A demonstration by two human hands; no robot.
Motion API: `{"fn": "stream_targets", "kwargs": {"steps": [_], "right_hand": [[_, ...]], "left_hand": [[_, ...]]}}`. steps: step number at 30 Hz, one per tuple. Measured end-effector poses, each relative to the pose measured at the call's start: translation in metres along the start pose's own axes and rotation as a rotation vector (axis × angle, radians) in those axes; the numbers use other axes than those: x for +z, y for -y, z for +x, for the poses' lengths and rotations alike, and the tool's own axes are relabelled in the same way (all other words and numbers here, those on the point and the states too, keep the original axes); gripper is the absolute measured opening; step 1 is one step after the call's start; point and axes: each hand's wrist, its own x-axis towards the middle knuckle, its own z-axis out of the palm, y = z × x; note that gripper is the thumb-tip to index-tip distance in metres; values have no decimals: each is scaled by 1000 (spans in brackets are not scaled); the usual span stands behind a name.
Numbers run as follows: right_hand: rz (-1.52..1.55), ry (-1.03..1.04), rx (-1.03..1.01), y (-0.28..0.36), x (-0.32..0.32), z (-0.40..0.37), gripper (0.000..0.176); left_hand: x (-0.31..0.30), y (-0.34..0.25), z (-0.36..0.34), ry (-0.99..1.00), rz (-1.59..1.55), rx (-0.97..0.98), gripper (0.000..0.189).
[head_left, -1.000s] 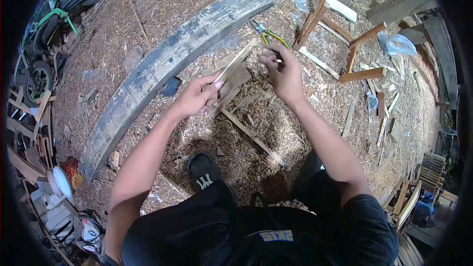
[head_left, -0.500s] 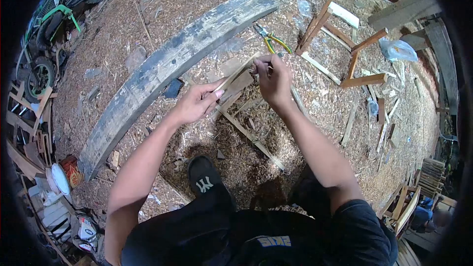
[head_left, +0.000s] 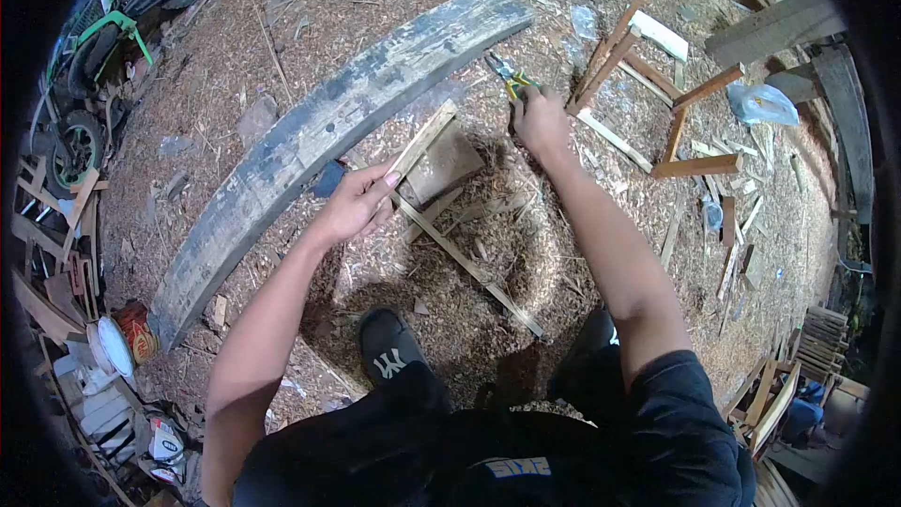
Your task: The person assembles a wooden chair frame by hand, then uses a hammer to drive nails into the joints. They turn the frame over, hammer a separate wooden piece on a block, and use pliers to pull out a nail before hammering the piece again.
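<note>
My left hand point(head_left: 357, 205) is closed around the lower end of a thin wooden strip point(head_left: 424, 139), which slants up and to the right. Behind the strip, a flat piece of wood point(head_left: 445, 167) lies on the ground. My right hand point(head_left: 543, 125) reaches out to the pliers point(head_left: 510, 77) with yellow-and-green handles. Its fingers curl over the handle ends and hide them, while the pliers' jaws point up and left on the sawdust. Below my left hand, a long narrow wooden stick point(head_left: 479, 272) lies diagonally on the ground.
A thick, weathered curved beam point(head_left: 328, 127) arcs across the left and centre. To the right stands a small wooden frame point(head_left: 657, 84), with a plastic bag point(head_left: 762, 103) beyond it. A motorcycle point(head_left: 103, 38) is at upper left. Sawdust and wood scraps cover the ground.
My right hand has left the strip and moved forward onto the pliers' handles. My left hand keeps the strip, now a little lower and to the left.
</note>
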Motion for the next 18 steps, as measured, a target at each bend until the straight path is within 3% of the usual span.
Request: {"fn": "stream_targets", "kwargs": {"steps": [1, 3, 5, 7, 9, 11, 13, 14, 18], "right_hand": [[8, -3, -1, 4, 2, 6, 30], [-288, 176, 121, 11, 8, 17, 34], [-276, 167, 111, 7, 16, 29, 35], [-198, 328, 216, 1, 23, 42, 31], [-134, 309, 179, -16, 23, 56, 28], [-25, 297, 168, -37, 21, 70, 24], [303, 187, 188, -60, 5, 68, 25], [491, 434, 250, -80, -4, 77, 42], [659, 589, 395, -53, -74, 38, 39]], "left_hand": [[-1, -1, 0, -6, 6, -2, 51], [0, -2, 1, -21, -32, -36, 52], [-1, -1, -1, -18, -43, -42, 53], [-5, 3, 0, 12, -80, 3, 53], [-10, 5, 1, 31, -112, 35, 52], [-13, 7, 1, 1, -126, 54, 51], [-18, 7, -2, -14, -126, 64, 51], [-20, 6, -2, -23, -117, 72, 50], [-28, -3, -1, -46, -98, 66, 52]]}}
